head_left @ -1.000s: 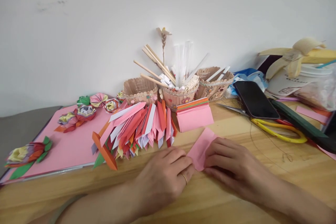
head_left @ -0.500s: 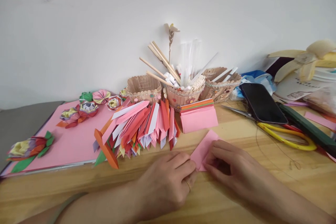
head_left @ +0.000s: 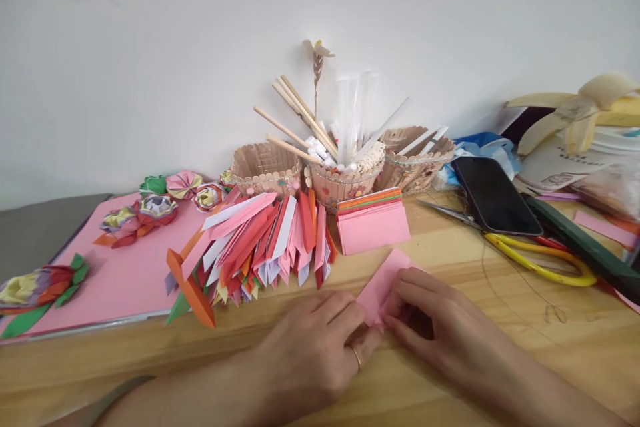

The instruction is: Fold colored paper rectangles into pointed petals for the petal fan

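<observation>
**Pink paper strip [head_left: 379,283] under your fingertips**

You have it low at the centre of the wooden table [head_left: 450,250], lying slantwise between your hands. Your left hand [head_left: 320,340] is bent, nearly closed, and its thumb and fingertips have hold of the lower left edge; a thin ring [head_left: 357,358] is on one finger. Your right hand [head_left: 450,320] is half curled, with a gap inside, and its thumb and fingers pinch the right edge.

Just beyond the strip you see a stack of small papers [head_left: 375,231], pink in front, with orange, red and green edges behind. To its left is a big heap of folded paper pieces [head_left: 265,233].

Behind these stand three baskets. The middle basket [head_left: 345,190] holds wooden sticks [head_left: 306,113], white sticks [head_left: 320,150] and clear tubes [head_left: 353,113]. The right basket [head_left: 417,173] holds two slim white rods [head_left: 425,140]. The left basket [head_left: 265,177] shows you its inner wall.

On your far right, a white container [head_left: 570,160] under a banana peel [head_left: 583,110] carries dark printing, too blurred for reading. Nearer to you are a phone [head_left: 495,197] with dark screen and yellow-handled scissors [head_left: 540,260]. On your left, paper flowers [head_left: 157,209] lie on a pink sheet [head_left: 130,273].
</observation>
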Demonstrator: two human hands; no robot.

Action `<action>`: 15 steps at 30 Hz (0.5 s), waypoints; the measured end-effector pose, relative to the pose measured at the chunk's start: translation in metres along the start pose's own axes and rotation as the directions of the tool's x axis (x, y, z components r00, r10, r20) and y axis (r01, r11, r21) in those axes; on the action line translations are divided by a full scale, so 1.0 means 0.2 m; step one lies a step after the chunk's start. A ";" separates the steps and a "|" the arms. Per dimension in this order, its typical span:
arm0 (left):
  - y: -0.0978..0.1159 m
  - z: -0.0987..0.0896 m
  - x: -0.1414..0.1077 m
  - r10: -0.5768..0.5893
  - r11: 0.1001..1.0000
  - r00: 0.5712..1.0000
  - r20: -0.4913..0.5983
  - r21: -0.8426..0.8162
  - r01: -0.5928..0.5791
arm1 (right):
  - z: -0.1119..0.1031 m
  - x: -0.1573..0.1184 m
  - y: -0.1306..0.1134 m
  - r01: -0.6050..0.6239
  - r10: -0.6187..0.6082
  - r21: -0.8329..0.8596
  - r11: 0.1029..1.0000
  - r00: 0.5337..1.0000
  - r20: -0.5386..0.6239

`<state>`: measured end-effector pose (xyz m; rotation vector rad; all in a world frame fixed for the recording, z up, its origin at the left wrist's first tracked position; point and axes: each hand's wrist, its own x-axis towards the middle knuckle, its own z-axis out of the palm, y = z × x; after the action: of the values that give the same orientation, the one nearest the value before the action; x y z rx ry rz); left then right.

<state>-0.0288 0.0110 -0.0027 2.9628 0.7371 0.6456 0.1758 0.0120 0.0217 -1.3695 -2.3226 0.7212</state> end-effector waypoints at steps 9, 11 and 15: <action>-0.01 -0.01 0.01 0.055 0.995 0.998 -0.011 0.084 -0.054 | -0.07 -0.03 0.05 0.282 -0.274 -0.077 0.956 0.957 0.098; -0.02 -0.02 0.01 0.087 0.986 0.995 -0.046 0.149 -0.079 | -0.10 -0.03 0.04 0.369 -0.354 -0.097 0.924 0.924 0.145; -0.04 -0.02 0.01 0.066 0.969 0.990 -0.122 0.243 -0.035 | -0.13 -0.05 -0.01 0.403 -0.386 -0.090 0.911 0.909 0.160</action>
<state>-0.0332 0.0186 0.0008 3.1938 0.8050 0.8144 0.1930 0.0094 0.0442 -0.8642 -2.6770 0.5706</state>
